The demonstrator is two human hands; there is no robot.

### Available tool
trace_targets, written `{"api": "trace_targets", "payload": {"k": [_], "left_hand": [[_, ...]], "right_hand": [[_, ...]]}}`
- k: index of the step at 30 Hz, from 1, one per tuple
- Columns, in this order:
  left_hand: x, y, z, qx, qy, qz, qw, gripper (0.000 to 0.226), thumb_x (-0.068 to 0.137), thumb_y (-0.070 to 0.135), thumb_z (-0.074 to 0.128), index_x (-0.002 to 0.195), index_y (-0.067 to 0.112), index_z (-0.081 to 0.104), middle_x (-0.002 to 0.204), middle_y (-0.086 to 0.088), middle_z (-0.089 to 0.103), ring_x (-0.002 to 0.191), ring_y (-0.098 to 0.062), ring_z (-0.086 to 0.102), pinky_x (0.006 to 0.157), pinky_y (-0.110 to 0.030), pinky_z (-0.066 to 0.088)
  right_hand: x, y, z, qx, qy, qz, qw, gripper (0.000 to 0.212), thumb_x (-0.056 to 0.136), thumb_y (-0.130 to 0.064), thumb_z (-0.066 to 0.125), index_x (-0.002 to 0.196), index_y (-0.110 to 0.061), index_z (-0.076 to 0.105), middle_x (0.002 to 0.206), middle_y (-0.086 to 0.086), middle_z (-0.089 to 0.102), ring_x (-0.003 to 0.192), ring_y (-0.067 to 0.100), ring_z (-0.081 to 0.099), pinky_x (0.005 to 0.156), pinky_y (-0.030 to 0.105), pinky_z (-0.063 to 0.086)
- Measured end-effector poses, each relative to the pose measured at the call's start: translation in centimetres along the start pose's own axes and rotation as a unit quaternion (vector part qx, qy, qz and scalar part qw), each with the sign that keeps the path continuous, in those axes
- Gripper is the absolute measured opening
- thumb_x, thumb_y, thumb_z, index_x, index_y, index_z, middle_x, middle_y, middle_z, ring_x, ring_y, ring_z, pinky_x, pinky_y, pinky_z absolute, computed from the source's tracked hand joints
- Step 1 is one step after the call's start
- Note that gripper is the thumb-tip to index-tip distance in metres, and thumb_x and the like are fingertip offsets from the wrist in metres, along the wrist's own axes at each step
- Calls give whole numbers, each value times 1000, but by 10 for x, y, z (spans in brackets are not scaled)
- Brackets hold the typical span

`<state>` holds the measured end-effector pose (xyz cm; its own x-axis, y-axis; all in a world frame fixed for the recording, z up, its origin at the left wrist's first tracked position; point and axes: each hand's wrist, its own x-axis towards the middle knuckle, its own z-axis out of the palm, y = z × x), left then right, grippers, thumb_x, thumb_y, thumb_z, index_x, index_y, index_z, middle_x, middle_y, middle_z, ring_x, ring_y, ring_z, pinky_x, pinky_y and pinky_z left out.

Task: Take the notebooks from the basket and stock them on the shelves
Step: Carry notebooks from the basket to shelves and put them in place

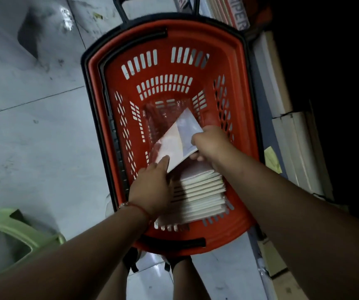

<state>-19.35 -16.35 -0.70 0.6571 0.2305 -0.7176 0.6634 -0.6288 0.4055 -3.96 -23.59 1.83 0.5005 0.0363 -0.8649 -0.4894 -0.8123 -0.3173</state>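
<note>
A red plastic basket (221, 50) with a black rim stands on the floor below me. Inside it, near my side, lies a stack of notebooks (200, 191) with pale page edges showing. My right hand (211, 144) grips the right edge of a pink and lilac notebook (178, 139), tilted up above the stack. My left hand (152, 185) touches that notebook's lower left corner with extended fingers and lies over the stack's left side. A clear plastic wrapper (163, 115) lies on the basket floor beyond.
Low shelves (293, 135) with white and cream packs run along the right side. A pale green plastic stool (11, 234) stands at the lower left. Grey tiled floor (33, 126) spreads to the left. The basket's black pull handle (122, 9) rises at the top.
</note>
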Motion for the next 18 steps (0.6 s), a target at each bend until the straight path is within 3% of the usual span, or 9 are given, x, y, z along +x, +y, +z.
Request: {"api": "trace_targets", "payload": {"k": [3, 7, 9, 12, 15, 18], "left_hand": [[-16, 10, -27, -24, 12, 29, 999, 65, 98, 21, 49, 157, 23, 21, 141, -10, 51, 118, -31, 55, 96, -44, 49], [-54, 37, -69, -65, 82, 80, 991, 59, 100, 22, 47, 156, 24, 27, 143, -2, 54, 119, -24, 58, 94, -36, 49], [-77, 54, -89, -78, 107, 105, 986, 59, 101, 20, 48, 155, 30, 27, 144, 3, 55, 119, -19, 60, 97, -32, 51], [-112, 82, -116, -76, 116, 142, 980, 62, 100, 16, 50, 154, 37, 26, 139, 6, 59, 115, -14, 63, 96, -32, 54], [-156, 109, -160, -86, 63, 176, 979, 58, 101, 23, 50, 153, 36, 28, 142, 7, 57, 121, -12, 60, 102, -30, 50], [-202, 131, -228, -109, -94, 191, 971, 75, 93, 63, 52, 156, 37, 21, 153, 10, 44, 133, -13, 50, 107, -29, 42]], "right_hand": [[-39, -14, -21, 34, -5, -38, 999, 27, 91, -4, 47, 114, -9, 60, 88, 12, 70, 54, 17, 64, 42, 20, 40], [-97, -34, -44, 140, 29, -59, 988, 23, 93, -15, 54, 115, -21, 61, 96, 5, 69, 75, 20, 66, 57, 28, 50], [-130, -40, -47, 187, 41, -42, 981, 18, 90, -20, 62, 108, -21, 63, 96, 3, 71, 82, 20, 69, 73, 38, 60], [-178, -48, -43, 201, 33, 2, 979, 24, 87, -23, 68, 109, -13, 68, 102, 5, 72, 92, 24, 70, 85, 45, 59], [-233, -60, -65, 211, 52, 22, 976, 34, 88, -24, 66, 120, -14, 63, 113, 7, 69, 100, 27, 68, 85, 40, 59], [-295, -70, -104, 210, 75, -29, 974, 31, 86, -21, 67, 116, -14, 66, 108, 6, 72, 96, 26, 69, 78, 37, 59]]}}
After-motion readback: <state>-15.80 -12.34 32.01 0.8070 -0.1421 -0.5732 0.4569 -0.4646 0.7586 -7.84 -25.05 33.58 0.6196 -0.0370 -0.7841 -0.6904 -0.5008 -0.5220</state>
